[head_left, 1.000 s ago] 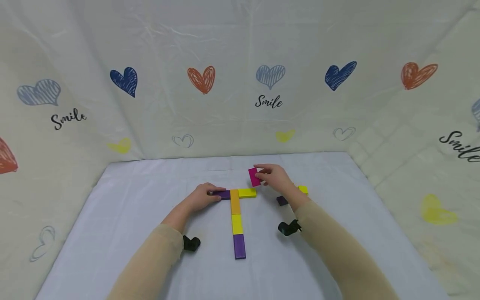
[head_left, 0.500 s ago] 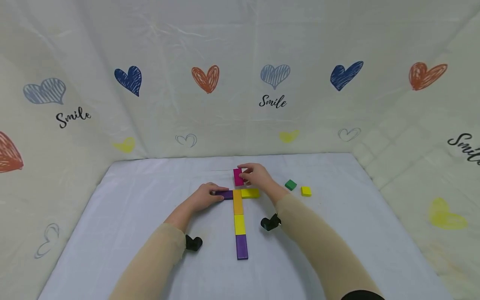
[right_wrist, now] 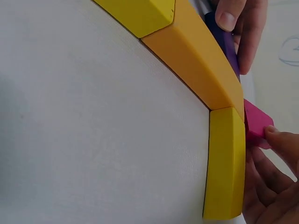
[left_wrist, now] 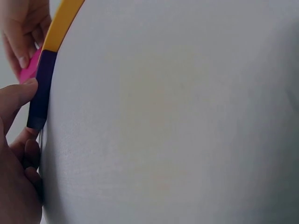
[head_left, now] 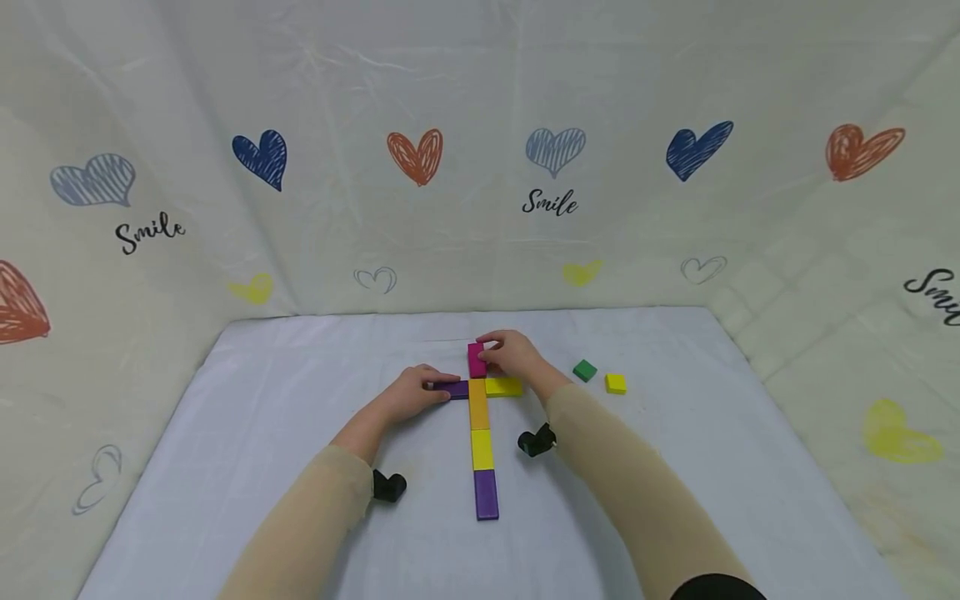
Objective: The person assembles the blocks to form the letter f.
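Note:
Flat blocks form a cross on the white cloth in the head view. An orange block [head_left: 478, 406] lies at its middle, with a yellow block [head_left: 482, 450] and a purple block [head_left: 487, 495] in line below. A dark purple block [head_left: 458, 390] makes the left arm; my left hand [head_left: 405, 395] pinches it between thumb and finger. Another yellow block [head_left: 506, 387] makes the right arm. My right hand [head_left: 517, 354] holds a pink block [right_wrist: 258, 122] by its right side, at the orange block's far end. In the right wrist view fingers partly cover the pink block.
A green block [head_left: 585, 370] and a small yellow block [head_left: 616, 383] lie right of my right hand. Behind the white table [head_left: 300, 517] hangs a cloth [head_left: 480, 242] printed with hearts. Dark wrist cameras stick out from both sleeves.
My right hand has carried the pink block leftward, then slightly nearer, to the orange block's far end. The green block has come into view. My left hand stays on the dark purple block.

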Demonstrator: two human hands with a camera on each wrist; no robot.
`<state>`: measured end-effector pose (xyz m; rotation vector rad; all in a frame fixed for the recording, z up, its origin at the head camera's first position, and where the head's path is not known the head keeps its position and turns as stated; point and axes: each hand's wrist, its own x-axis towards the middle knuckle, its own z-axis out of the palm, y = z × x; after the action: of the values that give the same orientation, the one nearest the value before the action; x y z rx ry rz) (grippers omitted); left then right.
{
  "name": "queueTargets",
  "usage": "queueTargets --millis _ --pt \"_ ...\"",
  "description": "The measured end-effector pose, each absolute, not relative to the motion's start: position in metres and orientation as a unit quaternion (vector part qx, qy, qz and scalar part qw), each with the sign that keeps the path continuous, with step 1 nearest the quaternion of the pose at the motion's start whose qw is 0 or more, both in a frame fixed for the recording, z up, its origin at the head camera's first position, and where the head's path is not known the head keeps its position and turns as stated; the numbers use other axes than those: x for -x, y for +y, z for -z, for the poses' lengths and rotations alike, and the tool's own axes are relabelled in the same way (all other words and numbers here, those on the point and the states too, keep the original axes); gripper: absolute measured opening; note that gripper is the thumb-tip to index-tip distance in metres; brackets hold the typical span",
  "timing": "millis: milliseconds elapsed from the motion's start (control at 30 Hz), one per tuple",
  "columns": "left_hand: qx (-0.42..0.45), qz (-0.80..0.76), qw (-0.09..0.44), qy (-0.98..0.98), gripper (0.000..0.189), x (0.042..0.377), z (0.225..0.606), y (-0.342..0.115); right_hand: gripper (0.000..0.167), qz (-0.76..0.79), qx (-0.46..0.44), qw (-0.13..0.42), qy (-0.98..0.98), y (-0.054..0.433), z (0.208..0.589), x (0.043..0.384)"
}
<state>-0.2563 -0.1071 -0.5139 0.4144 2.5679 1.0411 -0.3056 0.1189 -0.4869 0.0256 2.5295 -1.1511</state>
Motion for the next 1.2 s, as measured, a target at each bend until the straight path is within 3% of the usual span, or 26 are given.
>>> queueTargets --millis 1200 --pt "-0.136 -0.364 0.174 0.905 0.034 0.2568 0.5154 -0.1066 0.057 0.305 0.045 0.212 0.927 0.1268 0.4894 0.3089"
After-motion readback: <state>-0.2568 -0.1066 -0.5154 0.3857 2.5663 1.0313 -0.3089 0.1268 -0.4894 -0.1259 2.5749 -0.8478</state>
